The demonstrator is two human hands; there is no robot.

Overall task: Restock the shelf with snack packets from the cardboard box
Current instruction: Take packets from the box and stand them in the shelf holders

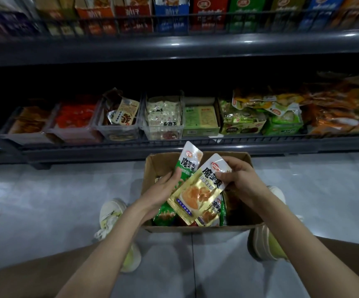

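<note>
While both packets are above the cardboard box [247, 157], left hand [162, 189] grips the green packet [187, 166] & right hand [242, 179] pinches the gold packet [196, 191] near its top. Best to align them flat, then carry to the matching bin on the shelf [195, 143].

A shop aisle, plainly: dark metal shelving [174, 46] runs across the far side, boxed goods [208, 7] lined up along its top tier. Lower down, clear bins [163, 131] of snack packets [163, 109] face outward, and a cardboard box [195, 228] of stock sits on glossy floor tiles [51, 201] near us.
</note>
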